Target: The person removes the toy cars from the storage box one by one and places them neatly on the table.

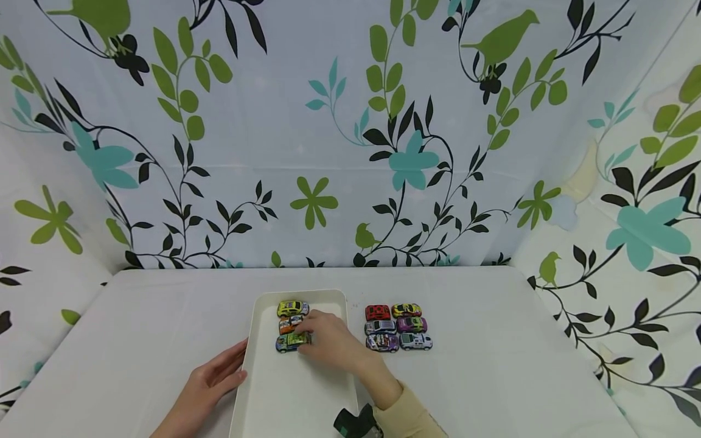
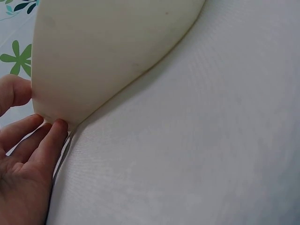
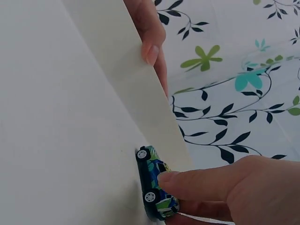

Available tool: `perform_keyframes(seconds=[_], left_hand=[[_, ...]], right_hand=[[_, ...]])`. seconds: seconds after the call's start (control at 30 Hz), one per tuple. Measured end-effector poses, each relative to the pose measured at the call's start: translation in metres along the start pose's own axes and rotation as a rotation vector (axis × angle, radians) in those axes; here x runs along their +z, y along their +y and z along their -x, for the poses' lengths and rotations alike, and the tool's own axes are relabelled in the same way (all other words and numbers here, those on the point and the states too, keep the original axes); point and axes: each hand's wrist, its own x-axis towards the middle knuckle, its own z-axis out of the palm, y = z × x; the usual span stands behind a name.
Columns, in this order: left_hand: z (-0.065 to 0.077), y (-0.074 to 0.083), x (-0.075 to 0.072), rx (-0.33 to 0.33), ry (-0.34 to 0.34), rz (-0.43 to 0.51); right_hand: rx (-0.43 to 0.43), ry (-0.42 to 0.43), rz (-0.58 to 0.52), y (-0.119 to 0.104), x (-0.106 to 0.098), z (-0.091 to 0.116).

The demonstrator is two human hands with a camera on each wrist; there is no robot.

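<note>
A white tray (image 1: 298, 395) lies on the table, three toy cars in its far left part. The top one is a yellow toy car (image 1: 292, 307); below it is an orange-and-white toy car (image 1: 289, 323), partly covered by fingers. Nearest is a green-and-blue toy car (image 3: 157, 183), pinched by my right hand (image 1: 334, 344) with the thumb on its top; the other fingers are mostly hidden. My left hand (image 1: 210, 377) holds the tray's left side, thumb (image 2: 16, 92) at the rim and fingertips low against the outer wall.
Right of the tray, several toy cars stand in two columns, among them a red toy car (image 1: 377, 312) and a silver-white toy car (image 1: 415, 341). A leaf-patterned cloth (image 1: 328, 152) hangs behind the white table (image 1: 493, 365).
</note>
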Motion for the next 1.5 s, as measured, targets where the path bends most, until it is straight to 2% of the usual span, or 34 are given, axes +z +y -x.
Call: perform_keyframes(seconds=[0.17,0.37,0.83,1.07,1.2,1.5], left_hand=[[-0.001,-0.001,-0.001,0.011,-0.004,0.006],[-0.001,-0.002,-0.002,0.030,-0.016,0.020],[0.000,0.001,-0.002,-0.014,0.002,-0.004],[0.001,0.001,-0.002,-0.004,-0.003,0.004],[0.002,0.001,-0.003,0.000,0.002,-0.010],[0.000,0.001,-0.002,-0.005,0.002,-0.009]], right_hand=[[-0.006,0.004,0.044,0.000,0.002,0.001],[0.002,0.004,0.040,-0.001,0.004,0.001],[-0.042,-0.010,-0.004,0.000,0.002,0.005],[-0.046,-0.077,0.002,-0.004,-0.006,0.008],[-0.030,-0.104,-0.031,-0.005,-0.011,0.011],[-0.026,-0.058,-0.058,-0.003,-0.027,0.021]])
